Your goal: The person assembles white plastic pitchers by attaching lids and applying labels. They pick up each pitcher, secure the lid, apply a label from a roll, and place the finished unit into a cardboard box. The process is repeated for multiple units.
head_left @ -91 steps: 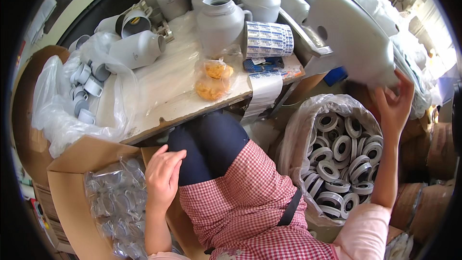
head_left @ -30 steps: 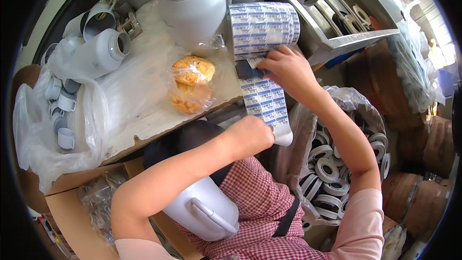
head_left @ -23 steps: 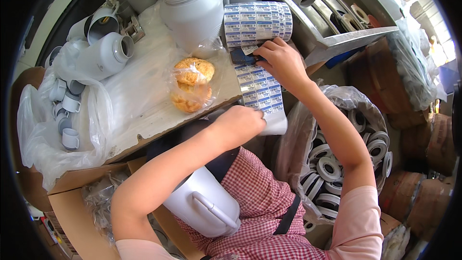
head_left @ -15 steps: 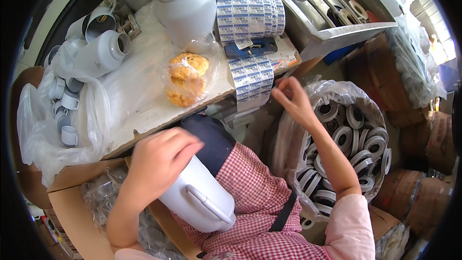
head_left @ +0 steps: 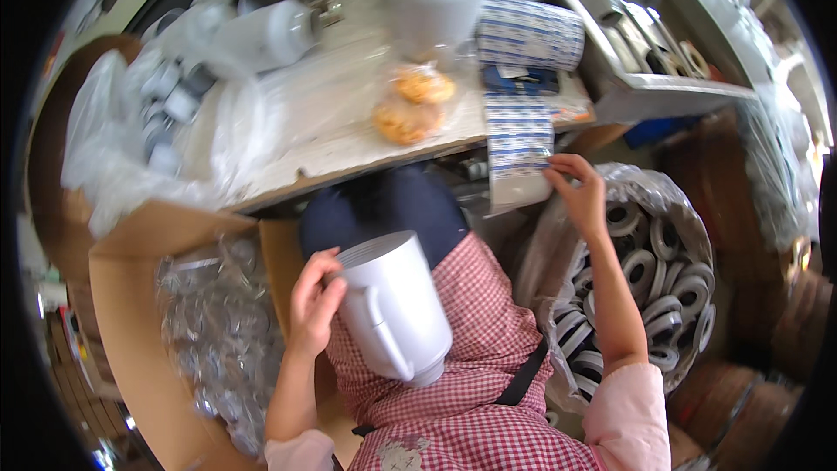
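On my lap rests a pale grey jug body (head_left: 408,307), tilted, with its wide mouth toward the table and its handle on the left side. My left hand (head_left: 316,295) grips its rim, thumb and fingers at the edge of the mouth. A strip of blue-and-white labels (head_left: 520,144) hangs over the table's front edge from a label roll (head_left: 530,33). My right hand (head_left: 579,190) pinches the strip's right edge near its lower, plain backing; whether a label is lifted off cannot be made out.
Bagged round pastries (head_left: 410,113) lie on the white table (head_left: 327,135). Further back stands a grey jug (head_left: 436,4). Jugs and small cups (head_left: 181,105) crowd the left. A carton (head_left: 131,314) of clear-wrapped parts is at my left, a lined bin of grey rings (head_left: 641,272) at my right.
My left hand has come down from above the jug onto its rim, and the jug's mouth now shows. The right hand stays beside the label strip. The whole view has shifted.
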